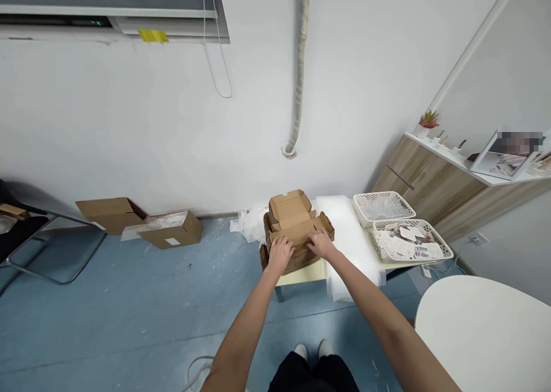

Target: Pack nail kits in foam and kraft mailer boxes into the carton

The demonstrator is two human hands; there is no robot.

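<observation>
A brown cardboard mailer box (291, 212) with its lid flap raised sits on top of a stack of flat cardboard blanks (301, 258) on a small pale table (306, 274). My left hand (280, 253) lies on the box's near left edge, fingers spread flat. My right hand (321, 244) presses the near right edge, fingers curled over the cardboard flap. Both arms reach forward from the bottom of the view.
White foam sheets (349, 233) lie right of the stack. Two white baskets (383, 206) (408, 240) hold small packets. A round white table (486, 332) is at lower right, a wooden cabinet (434, 188) behind. Open cartons (172, 230) and a chair frame (47, 254) stand left on the blue floor.
</observation>
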